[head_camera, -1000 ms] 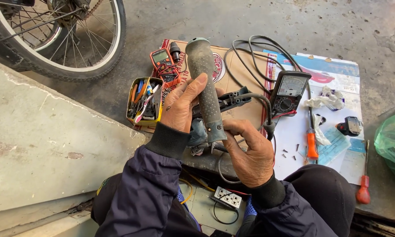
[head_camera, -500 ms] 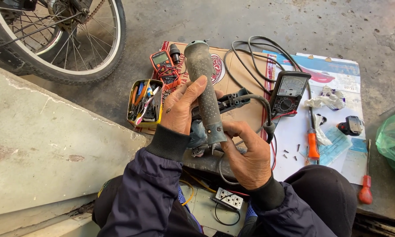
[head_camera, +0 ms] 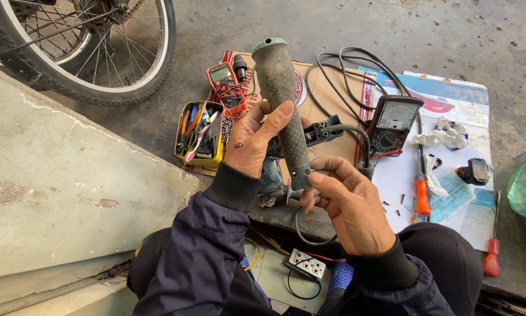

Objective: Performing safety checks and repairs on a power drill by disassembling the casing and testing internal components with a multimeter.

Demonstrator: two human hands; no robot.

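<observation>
Concrete floor (head_camera: 333, 23), gritty and cracked, underfoot. Nearest: white power strip (head_camera: 307, 264) half hidden between knees. Left hand (head_camera: 257, 140) wrapped round grey tool handle (head_camera: 279, 99); right hand (head_camera: 348, 202) pinching its lower end, base obscured. Beyond: yellow tin (head_camera: 200, 132) of tools, cardboard sheet (head_camera: 327, 99), black meter (head_camera: 393, 124). Bicycle wheel (head_camera: 99, 52) cut off top left.

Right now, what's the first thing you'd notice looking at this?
The long grey tool body in the middle, gripped by the left hand with the right hand at its lower end. Behind it lie a black dial meter and a red meter; a bicycle wheel fills the top left.
</observation>
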